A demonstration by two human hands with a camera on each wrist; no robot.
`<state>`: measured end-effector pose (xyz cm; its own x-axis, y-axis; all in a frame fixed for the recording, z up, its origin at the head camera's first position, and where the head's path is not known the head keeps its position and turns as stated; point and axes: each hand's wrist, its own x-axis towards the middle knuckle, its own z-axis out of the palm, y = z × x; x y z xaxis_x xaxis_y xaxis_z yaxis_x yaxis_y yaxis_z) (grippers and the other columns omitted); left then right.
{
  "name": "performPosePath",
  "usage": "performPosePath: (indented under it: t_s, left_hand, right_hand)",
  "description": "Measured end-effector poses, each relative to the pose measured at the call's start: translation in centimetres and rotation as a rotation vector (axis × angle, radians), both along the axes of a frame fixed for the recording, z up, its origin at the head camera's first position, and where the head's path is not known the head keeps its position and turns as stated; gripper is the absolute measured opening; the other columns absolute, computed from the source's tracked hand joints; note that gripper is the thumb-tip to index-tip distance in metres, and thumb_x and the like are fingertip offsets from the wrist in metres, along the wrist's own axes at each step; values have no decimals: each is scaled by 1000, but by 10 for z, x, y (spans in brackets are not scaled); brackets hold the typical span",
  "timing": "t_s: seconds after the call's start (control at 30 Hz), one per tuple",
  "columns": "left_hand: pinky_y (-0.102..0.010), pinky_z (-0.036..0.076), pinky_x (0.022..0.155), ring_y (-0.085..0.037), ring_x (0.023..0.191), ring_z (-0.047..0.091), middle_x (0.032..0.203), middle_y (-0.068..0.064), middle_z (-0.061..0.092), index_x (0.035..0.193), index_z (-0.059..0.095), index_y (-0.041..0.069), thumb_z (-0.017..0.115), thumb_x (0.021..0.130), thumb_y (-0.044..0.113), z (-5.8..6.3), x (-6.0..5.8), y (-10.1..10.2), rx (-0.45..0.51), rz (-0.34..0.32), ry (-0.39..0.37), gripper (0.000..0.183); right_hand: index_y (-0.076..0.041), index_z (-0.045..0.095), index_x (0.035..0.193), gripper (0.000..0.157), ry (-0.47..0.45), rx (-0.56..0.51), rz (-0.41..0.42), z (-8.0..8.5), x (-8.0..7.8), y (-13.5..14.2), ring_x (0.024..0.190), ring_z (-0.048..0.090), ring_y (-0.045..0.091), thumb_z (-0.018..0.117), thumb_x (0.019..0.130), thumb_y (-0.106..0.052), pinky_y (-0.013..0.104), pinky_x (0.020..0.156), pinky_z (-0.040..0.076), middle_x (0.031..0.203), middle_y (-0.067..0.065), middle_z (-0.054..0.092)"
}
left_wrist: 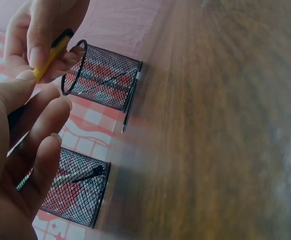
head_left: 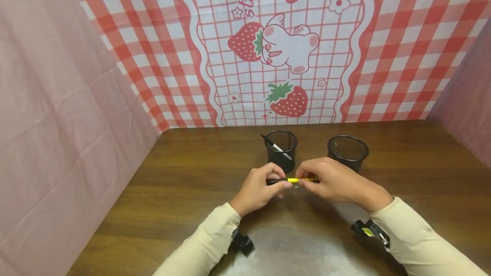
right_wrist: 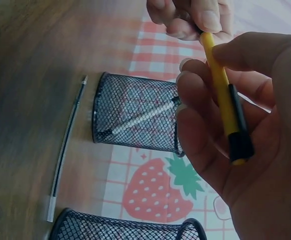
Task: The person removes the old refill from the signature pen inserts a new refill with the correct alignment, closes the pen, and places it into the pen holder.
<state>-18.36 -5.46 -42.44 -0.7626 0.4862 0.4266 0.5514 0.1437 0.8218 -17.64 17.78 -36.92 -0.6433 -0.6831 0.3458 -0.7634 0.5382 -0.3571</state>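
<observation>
In the head view both hands meet over the table at one yellow-and-black pen (head_left: 292, 180). My left hand (head_left: 254, 188) pinches its black end between thumb and fingers. The yellow barrel is held by my right hand (head_left: 333, 181), thumb against the fingers; the right wrist view shows the barrel (right_wrist: 218, 80) with its black clip (right_wrist: 236, 107) lying across that palm. Where the two pen parts meet, fingers partly cover the joint. Beneath the hands a thin ink refill (right_wrist: 67, 155) lies on the table, also seen in the left wrist view.
Behind the left hand stands a black mesh cup (head_left: 281, 156) with a black-and-white marker (head_left: 277, 146) leaning in it. A second mesh cup (head_left: 348, 152) is behind the right hand. A checked strawberry cloth (head_left: 172, 54) hangs along the back of the wooden table (head_left: 153, 208).
</observation>
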Motion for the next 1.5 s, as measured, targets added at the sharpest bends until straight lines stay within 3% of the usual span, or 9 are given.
performPosePath:
  t_s: [0.33, 0.57, 0.73, 1.03, 1.27, 1.5]
  left_hand:
    - [-39, 59, 52, -34, 57, 68, 84, -19, 73, 94, 60, -4, 72, 88, -6, 5, 7, -1, 33, 10, 2, 13]
    - [-37, 60, 54, -23, 58, 69, 86, -14, 75, 96, 61, 0, 74, 90, 1, 2, 2, -1, 49, -4, -11, 15]
    - [-38, 59, 53, -14, 55, 67, 83, -13, 74, 96, 60, 4, 71, 93, 7, 2, -1, -1, 52, -45, -12, 12]
    - [-42, 59, 55, -18, 55, 67, 81, -13, 74, 97, 60, 4, 69, 95, 9, 3, 1, -2, 53, -82, -87, 10]
    - [-42, 60, 57, -17, 59, 69, 96, -13, 75, 105, 56, 2, 72, 93, 6, 3, 1, -3, 33, -74, -89, 21]
    - [-38, 61, 57, -12, 60, 68, 96, -12, 75, 106, 56, 0, 74, 91, 7, 3, 1, -2, 9, -50, -38, 24]
  right_hand:
    - [-19, 69, 98, 9, -103, -44, 52, 1, -3, -2, 72, 59, 1, 67, 97, -10, 24, 62, 53, 84, -18, 64]
    - [-17, 68, 104, 10, -163, -54, 48, -1, -3, -2, 74, 59, 3, 62, 100, -9, 25, 63, 53, 87, -15, 64]
    - [-19, 69, 102, 9, -85, -77, 18, -5, 0, -3, 73, 57, 2, 69, 96, -13, 25, 62, 52, 87, -15, 64]
    - [-24, 70, 95, 19, 48, -95, 16, -5, 3, -6, 71, 55, -1, 78, 87, -8, 22, 60, 50, 84, -20, 59]
    - [-24, 70, 97, 10, 29, 0, -16, -2, 4, -7, 69, 54, -1, 74, 92, -16, 23, 61, 50, 83, -19, 62]
    - [-22, 71, 101, 8, -10, 20, -20, -3, 4, -8, 70, 56, -1, 70, 95, -17, 23, 62, 51, 86, -16, 66]
